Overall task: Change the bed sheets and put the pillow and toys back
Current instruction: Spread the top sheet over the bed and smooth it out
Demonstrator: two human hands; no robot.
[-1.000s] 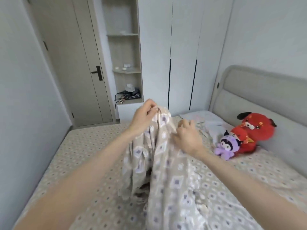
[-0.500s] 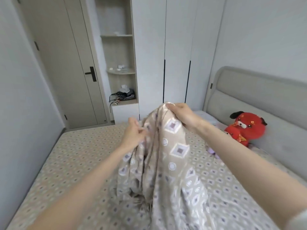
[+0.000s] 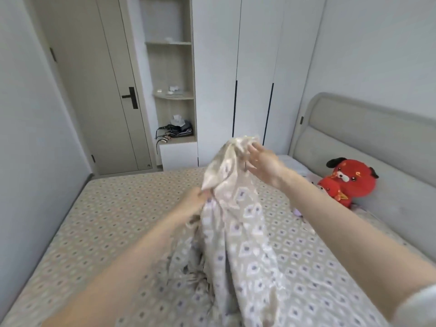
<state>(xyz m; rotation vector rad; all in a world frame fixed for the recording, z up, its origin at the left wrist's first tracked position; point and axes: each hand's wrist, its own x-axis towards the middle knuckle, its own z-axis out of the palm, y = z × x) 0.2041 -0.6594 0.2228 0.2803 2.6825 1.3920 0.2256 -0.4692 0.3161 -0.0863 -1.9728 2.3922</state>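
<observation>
Bed sheet, fitted: beige with a small diamond print, spread flat over the whole mattress from the near edge to the far side. Wardrobe: white, tall, with dark vertical handle strips, against the far wall. Door: pale, closed, black lever handle, left of the wardrobe. Headboard: grey, padded, along the right side of the bed. Loose sheet: same beige ground with a larger diamond print, bunched and lifted off the middle of the bed; it rises to a peak between the two hands, and its lower folds trail down onto the fitted sheet toward the near edge. Shelf niche: open, between door and wardrobe, with a dark bag on its lowest shelf. Right hand: raised at the peak of the loose sheet, fingertips against the cloth; the hand is blurred, so whether it grasps the cloth or only touches it cannot be told. Left hand: lower and nearer, pinching a fold of the loose sheet at its left edge. Large red toy: plush with black ears, leaning on the headboard. Small red toy: plush, touching the front of the large one. Pillow: pale, only a corner showing beyond the right wrist, at the head of the bed.
</observation>
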